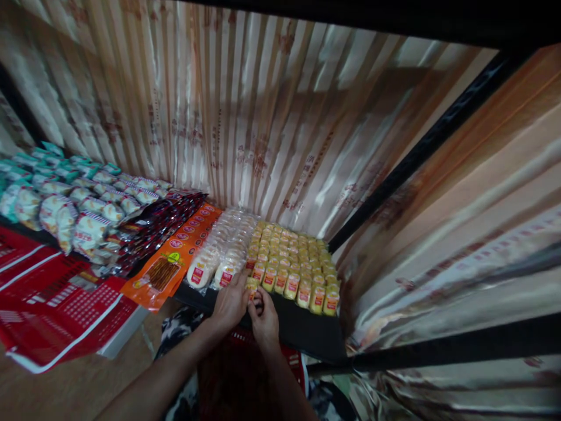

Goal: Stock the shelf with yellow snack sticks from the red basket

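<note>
At the front left corner of the rows of small yellow packaged snacks [291, 285], my left hand [231, 301] and my right hand [265, 320] come together. Between their fingertips is one small yellow snack pack [251, 285] with a red and orange label, partly hidden by the fingers. My right fingers are curled in against it, and my left fingers press it from the other side. Just left of my left hand lie two rows of clear-wrapped white round buns [204, 270] with red labels.
The black shelf [307, 330] has a bare front strip. An orange snack bag [169, 266], dark shiny packets [144, 234] and white and teal bags [87, 204] extend leftward. A red printed sheet [56, 298] hangs lower left. Black frame bars [421, 140] and pleated curtains [263, 117] enclose the shelf.
</note>
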The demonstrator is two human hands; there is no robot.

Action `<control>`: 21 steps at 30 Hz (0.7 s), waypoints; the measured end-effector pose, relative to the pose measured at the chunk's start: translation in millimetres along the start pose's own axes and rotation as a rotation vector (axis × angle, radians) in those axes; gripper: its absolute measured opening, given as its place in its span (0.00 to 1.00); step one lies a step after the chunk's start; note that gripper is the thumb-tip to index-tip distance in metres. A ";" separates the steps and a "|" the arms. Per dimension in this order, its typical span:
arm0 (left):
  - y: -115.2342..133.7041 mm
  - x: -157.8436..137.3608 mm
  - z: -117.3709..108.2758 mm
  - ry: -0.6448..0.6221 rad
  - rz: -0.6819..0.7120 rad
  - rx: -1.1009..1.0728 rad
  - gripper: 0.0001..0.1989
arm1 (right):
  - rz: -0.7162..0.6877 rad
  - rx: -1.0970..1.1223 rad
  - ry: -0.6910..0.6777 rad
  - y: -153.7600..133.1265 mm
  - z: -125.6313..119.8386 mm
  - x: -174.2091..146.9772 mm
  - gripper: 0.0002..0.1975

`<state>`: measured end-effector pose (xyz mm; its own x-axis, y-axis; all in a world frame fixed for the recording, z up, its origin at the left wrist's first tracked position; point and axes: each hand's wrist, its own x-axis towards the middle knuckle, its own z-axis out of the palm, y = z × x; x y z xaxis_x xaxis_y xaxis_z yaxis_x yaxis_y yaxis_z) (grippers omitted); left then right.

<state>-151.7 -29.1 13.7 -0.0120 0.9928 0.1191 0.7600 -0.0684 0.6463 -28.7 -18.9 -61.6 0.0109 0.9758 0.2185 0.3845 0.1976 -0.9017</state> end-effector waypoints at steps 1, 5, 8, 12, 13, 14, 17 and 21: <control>-1.4 0.8 3.4 0.034 0.000 -0.009 0.22 | 0.002 0.007 0.005 0.5 0.4 2.8 0.20; -9.8 -2.1 18.7 0.171 0.016 -0.032 0.18 | 0.015 0.023 0.040 0.3 3.0 13.4 0.18; -16.9 -9.5 31.6 0.250 0.015 -0.040 0.17 | 0.025 0.043 0.067 -0.3 5.3 19.1 0.18; -24.3 -17.8 49.3 0.254 0.009 0.010 0.24 | 0.031 0.039 0.047 -2.6 8.7 24.6 0.19; -25.8 -19.1 53.5 0.236 0.017 0.019 0.26 | 0.036 0.026 0.043 -3.3 9.7 25.9 0.18; -27.3 -20.1 57.7 0.216 0.030 0.021 0.27 | 0.041 0.012 0.040 -4.0 10.8 27.2 0.18; -32.7 -21.9 69.2 0.169 0.084 0.006 0.27 | 0.037 -0.029 0.032 -4.1 13.3 30.7 0.14; -41.5 -22.5 79.4 0.146 0.110 -0.030 0.27 | -0.083 -0.112 0.037 2.5 12.8 32.9 0.12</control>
<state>-131.4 -40.8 -75.6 -0.0256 0.9546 0.2968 0.7420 -0.1809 0.6456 -39.2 14.9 -61.5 0.0080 0.9518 0.3065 0.4862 0.2641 -0.8330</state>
